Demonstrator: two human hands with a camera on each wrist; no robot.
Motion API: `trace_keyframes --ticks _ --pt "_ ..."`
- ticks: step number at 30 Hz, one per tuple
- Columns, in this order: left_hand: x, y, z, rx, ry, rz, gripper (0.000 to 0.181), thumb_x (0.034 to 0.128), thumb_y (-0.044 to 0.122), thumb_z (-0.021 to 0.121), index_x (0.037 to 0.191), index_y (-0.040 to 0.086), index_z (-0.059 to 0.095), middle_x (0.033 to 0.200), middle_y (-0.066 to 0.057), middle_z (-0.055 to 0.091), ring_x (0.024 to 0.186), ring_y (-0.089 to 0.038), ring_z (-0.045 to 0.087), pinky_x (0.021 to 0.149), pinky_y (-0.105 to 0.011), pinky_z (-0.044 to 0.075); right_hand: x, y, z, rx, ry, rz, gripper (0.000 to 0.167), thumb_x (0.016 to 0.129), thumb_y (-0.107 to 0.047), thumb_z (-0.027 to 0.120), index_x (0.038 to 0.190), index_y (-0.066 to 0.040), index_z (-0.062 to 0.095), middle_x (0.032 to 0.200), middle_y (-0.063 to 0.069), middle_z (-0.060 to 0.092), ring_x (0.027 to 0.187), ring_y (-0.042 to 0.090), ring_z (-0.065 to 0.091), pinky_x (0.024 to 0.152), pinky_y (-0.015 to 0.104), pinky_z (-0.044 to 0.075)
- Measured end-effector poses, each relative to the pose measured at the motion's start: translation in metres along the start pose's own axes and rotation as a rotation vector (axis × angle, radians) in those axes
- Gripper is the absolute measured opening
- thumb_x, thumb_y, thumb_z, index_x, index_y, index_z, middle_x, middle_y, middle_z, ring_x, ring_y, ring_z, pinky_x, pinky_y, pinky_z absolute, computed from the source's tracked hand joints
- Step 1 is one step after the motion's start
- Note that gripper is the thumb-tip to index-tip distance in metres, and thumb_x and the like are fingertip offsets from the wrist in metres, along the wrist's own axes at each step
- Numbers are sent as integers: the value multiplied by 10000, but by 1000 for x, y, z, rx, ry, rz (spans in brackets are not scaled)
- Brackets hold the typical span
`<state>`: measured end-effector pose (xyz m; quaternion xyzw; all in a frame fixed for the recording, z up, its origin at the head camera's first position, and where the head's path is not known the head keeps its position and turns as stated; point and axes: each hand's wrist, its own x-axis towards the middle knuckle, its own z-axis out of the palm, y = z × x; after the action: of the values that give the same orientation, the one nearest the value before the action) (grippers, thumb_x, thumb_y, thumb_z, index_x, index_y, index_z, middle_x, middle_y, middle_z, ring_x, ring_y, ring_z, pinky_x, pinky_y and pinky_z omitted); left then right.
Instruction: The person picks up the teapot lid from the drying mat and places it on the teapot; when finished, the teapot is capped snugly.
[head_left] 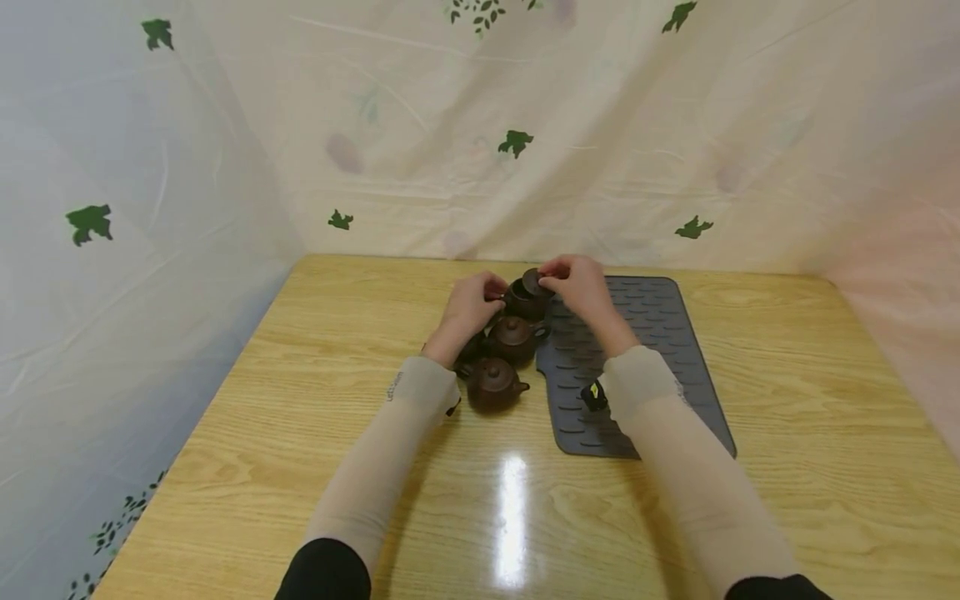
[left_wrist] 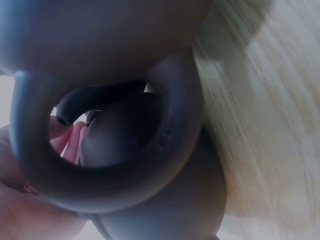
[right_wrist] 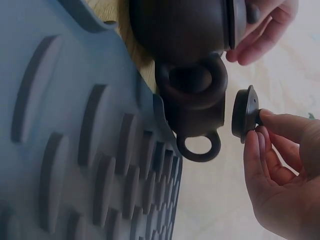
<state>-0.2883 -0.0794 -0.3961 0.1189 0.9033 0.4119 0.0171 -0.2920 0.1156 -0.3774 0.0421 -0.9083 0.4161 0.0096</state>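
Note:
In the head view, my right hand (head_left: 581, 287) pinches a dark brown teapot lid (right_wrist: 245, 115) by its knob. The lid is tilted over the rear teapot (head_left: 525, 304), whose mouth shows uncovered beneath it. My left hand (head_left: 472, 304) is at that teapot's left side, thumb and forefinger pinching it there. A lidded middle teapot (head_left: 513, 337) stands just in front, its handle toward the right. Nearest me is another lidded teapot (head_left: 492, 383), spout to the right. Under my left wrist more dark teapot shows, mostly hidden. A large handle (left_wrist: 107, 187) fills much of the left wrist view.
A dark grey ridged mat (head_left: 660, 333) lies right of the teapots, under my right forearm. The wooden table (head_left: 300, 417) extends around them. Patterned cloth (head_left: 420, 167) hangs behind the table and along both sides.

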Motion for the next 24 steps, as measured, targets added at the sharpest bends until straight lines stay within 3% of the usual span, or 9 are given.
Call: trace_keyframes --ticks 17,24 --pt "1 -2 4 12 -7 3 237 931 24 668 1167 31 677 1178 -139 716 1092 -261 691 960 -351 571 9 -3 17 -88 -44 -18 229 964 -156 662 1165 -58 716 1161 165 714 1070 321 659 919 454 556" --pt "-4 -4 2 -14 2 15 217 950 57 652 1165 33 677 1164 -141 716 1077 -268 687 962 -372 564 7 1 16 -68 -100 -34 267 990 -187 631 1220 -65 692 1239 156 684 1143 327 634 957 470 548"
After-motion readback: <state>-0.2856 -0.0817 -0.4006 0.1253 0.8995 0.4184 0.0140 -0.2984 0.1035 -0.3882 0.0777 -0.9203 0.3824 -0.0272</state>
